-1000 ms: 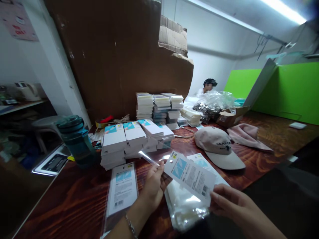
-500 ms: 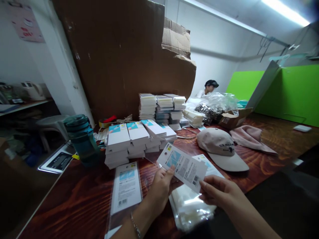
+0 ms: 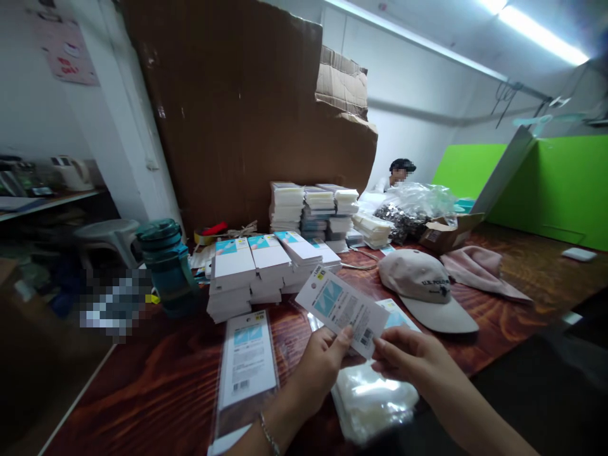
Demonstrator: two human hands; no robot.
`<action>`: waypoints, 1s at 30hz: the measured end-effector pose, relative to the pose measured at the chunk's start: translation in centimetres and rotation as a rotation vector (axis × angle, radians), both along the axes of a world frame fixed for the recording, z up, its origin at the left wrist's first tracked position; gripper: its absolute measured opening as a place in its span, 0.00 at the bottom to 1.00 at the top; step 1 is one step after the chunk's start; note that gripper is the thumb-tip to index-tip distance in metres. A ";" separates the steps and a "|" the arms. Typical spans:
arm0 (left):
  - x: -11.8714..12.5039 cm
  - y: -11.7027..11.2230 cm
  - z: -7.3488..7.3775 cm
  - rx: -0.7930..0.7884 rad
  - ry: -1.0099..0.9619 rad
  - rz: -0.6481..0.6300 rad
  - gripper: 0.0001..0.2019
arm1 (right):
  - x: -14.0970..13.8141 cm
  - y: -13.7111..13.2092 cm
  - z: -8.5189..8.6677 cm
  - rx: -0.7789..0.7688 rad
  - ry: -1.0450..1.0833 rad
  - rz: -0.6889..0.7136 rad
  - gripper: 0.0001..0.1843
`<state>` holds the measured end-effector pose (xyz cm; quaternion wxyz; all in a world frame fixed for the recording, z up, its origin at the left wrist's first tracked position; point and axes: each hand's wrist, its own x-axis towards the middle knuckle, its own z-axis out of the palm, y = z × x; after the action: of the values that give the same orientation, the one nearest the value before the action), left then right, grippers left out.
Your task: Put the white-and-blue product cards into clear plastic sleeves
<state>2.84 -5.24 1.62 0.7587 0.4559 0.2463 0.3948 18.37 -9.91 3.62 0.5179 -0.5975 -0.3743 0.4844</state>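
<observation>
A white printed packaging card [image 3: 327, 294] with a blue picture and a barcode is tilted above the table. My left hand [image 3: 323, 364] is closed on its lower edge, thumb on top. At the card's lower right corner, the thumb and fingers of my right hand [image 3: 411, 361] pinch it. Shiny clear film shows behind the card. Below both hands lies a pile of clear plastic sleeves [image 3: 373, 405]. Another card [image 3: 387, 307] is partly hidden behind my right hand. Left of my left hand, a card in a clear sleeve [image 3: 247, 358] lies flat on the table.
Stacks of cards [image 3: 251, 269] stand ahead, with taller stacks [image 3: 287, 206] behind. A teal water bottle [image 3: 166, 269] is at left. To the right are a cap [image 3: 422, 288], pink cloth [image 3: 482, 269] and carton [image 3: 449, 231]. A person [image 3: 399, 174] is at the back.
My left thumb has slid along the card from near its picture towards its lower edge. My right hand stays at the corner. The view has shifted slightly.
</observation>
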 end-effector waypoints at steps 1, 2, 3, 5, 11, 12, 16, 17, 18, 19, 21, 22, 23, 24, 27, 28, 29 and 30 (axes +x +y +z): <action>0.0 -0.1 0.0 0.008 0.008 -0.008 0.25 | -0.1 0.1 0.0 0.010 -0.007 0.006 0.24; 0.0 -0.1 0.1 0.018 0.014 -0.011 0.26 | -0.2 0.2 -0.1 0.020 -0.013 0.012 0.24; 0.0 -0.1 0.1 0.028 0.017 -0.005 0.26 | -0.2 0.4 -0.1 0.027 -0.019 0.016 0.24; -0.1 -0.2 0.2 0.051 0.024 0.014 0.26 | -0.4 0.6 -0.1 0.026 -0.035 0.015 0.24; -0.2 0.0 0.4 0.105 0.105 0.050 0.26 | -0.3 0.9 -0.2 0.029 -0.129 0.046 0.24; -0.2 0.1 0.4 0.107 0.124 0.059 0.25 | -0.1 0.8 -0.1 0.051 -0.186 0.051 0.23; -0.3 0.6 0.3 0.135 0.159 0.125 0.24 | 1.3 0.8 1.5 0.253 -0.698 -0.155 0.18; -0.4 0.8 0.2 0.150 0.175 0.127 0.23 | 1.7 1.0 2.1 0.322 -0.819 -0.231 0.17; -0.4 0.9 0.1 0.169 0.198 0.115 0.23 | 1.9 1.4 2.7 0.383 -0.893 -0.272 0.16; -0.4 1.0 0.0 0.190 0.223 0.089 0.22 | 2.0 1.8 3.3 0.424 -0.899 -0.242 0.16; -0.3 1.1 -0.2 0.231 0.278 0.027 0.21 | 2.0 2.9 4.3 0.442 -0.778 -0.025 0.15; -0.3 1.2 -0.2 0.247 0.309 0.008 0.21 | 1.9 3.5 4.6 0.428 -0.696 0.096 0.13; -0.3 1.2 -0.3 0.270 0.350 0.012 0.21 | 1.8 4.0 4.9 0.415 -0.623 0.180 0.11; -0.3 1.2 -0.3 0.309 0.410 0.048 0.21 | 1.6 4.5 5.1 0.416 -0.572 0.207 0.09; -0.6 1.2 -1.0 0.485 0.695 0.298 0.21 | 0.4 5.4 6.0 0.506 -0.491 0.023 0.12; -0.7 1.1 -1.3 0.513 0.759 0.378 0.20 | -0.4 5.5 6.3 0.538 -0.455 -0.039 0.14; -0.8 1.0 -1.8 0.507 0.779 0.427 0.19 | -1.5 5.6 6.5 0.551 -0.420 -0.052 0.14; -0.8 0.9 -2.4 0.471 0.746 0.450 0.17 | -2.9 5.6 6.7 0.543 -0.396 -0.018 0.14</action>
<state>2.02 -4.39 -0.76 0.3913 0.6606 0.4975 0.4037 15.50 -4.26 10.30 0.5797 -0.5234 -0.5778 0.2371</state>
